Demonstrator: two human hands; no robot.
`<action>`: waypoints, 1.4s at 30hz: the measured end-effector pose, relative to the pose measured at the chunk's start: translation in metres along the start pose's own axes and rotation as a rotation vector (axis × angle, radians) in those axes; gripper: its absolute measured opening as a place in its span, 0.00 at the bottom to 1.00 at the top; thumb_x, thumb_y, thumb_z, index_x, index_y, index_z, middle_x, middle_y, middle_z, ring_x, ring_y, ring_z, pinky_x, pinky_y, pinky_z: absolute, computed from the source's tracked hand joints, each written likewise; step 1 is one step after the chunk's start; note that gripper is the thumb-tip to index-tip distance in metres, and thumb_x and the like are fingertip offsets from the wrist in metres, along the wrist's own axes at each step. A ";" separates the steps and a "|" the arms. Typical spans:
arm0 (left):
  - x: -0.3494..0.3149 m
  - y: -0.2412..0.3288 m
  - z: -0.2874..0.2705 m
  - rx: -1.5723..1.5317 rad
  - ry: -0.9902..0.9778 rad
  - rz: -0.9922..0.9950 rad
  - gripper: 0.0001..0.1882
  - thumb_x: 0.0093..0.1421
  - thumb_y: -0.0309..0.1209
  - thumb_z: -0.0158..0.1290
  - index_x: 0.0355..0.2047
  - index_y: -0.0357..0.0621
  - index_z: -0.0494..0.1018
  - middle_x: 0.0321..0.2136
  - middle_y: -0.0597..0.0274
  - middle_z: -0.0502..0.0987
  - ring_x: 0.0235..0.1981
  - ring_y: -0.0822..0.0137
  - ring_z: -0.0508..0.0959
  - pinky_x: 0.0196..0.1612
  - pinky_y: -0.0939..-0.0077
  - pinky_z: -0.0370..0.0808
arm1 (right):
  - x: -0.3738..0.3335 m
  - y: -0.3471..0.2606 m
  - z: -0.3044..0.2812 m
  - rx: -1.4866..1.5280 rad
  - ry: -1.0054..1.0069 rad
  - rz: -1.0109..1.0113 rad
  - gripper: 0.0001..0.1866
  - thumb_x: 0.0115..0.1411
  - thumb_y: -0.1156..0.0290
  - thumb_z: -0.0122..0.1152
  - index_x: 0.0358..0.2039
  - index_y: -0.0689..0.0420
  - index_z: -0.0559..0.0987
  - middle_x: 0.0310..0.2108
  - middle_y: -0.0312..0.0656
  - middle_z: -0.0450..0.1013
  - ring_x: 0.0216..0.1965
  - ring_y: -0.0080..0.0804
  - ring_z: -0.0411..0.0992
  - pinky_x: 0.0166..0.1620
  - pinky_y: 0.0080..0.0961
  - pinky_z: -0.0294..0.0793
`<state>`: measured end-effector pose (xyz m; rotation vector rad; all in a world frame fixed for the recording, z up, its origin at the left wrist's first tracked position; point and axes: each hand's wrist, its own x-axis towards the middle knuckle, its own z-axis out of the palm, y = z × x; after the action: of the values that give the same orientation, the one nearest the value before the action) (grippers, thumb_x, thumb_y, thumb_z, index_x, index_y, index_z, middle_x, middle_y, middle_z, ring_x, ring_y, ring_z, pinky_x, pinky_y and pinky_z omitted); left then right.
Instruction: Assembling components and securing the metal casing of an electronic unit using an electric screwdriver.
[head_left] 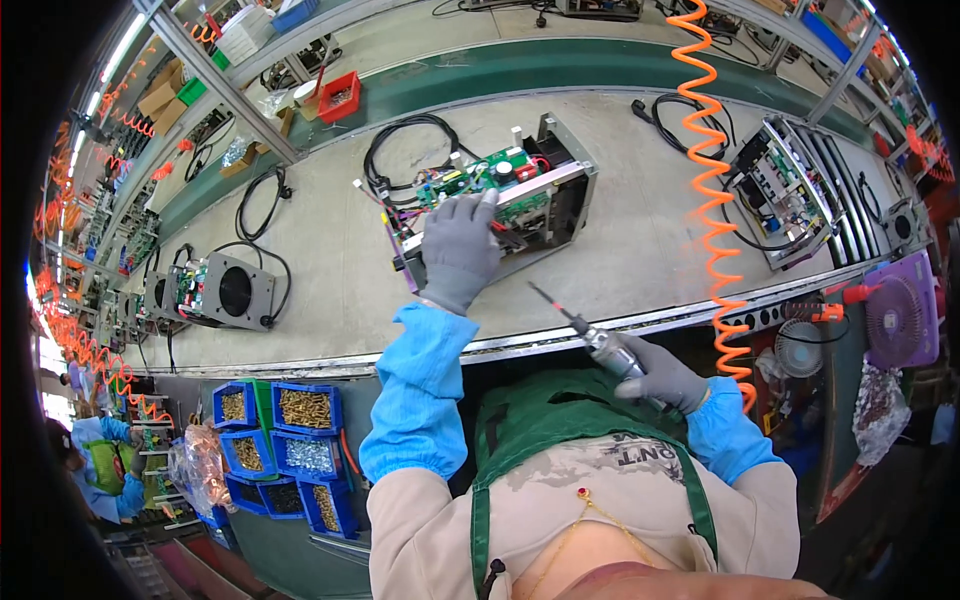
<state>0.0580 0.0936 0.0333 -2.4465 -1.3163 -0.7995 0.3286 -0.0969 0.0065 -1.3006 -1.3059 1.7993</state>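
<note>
In front of me on the grey bench (330, 220) lies an uncovered electronic unit (540, 205), a metal chassis with green circuit boards, coloured wires and a black power cord. My left hand (462, 250), in a grey glove, is on its near left side with the fingers curled over the frame and boards; the fingertips are partly hidden. Lower right, off the bench edge, my right hand (665, 378), also gloved, wraps round a powered screwdriver (612, 352). Its long bit points up and left toward the unit without touching it.
An orange coiled hose (708, 190) hangs at right. Similar units stand left (235, 290) and right (785, 195). Blue bins (307, 408) of screws and small hardware sit at lower left. A red tray (339, 97) stands at the back; a purple fan (903, 310) is far right. Another person (105, 460) is far left.
</note>
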 end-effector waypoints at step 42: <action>0.106 -0.171 0.162 -0.823 -0.141 -0.473 0.25 0.51 0.22 0.44 0.52 0.38 0.68 0.50 0.48 0.73 0.52 0.56 0.74 0.55 0.68 0.69 | 0.129 -0.034 0.019 -0.514 0.015 -0.212 0.12 0.51 0.65 0.57 0.35 0.57 0.79 0.29 0.48 0.76 0.34 0.42 0.75 0.41 0.34 0.74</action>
<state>0.0195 0.3368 -0.0452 -2.8297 -1.9587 -1.5679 0.2592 0.0178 -0.0099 -1.3588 -1.9007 1.3528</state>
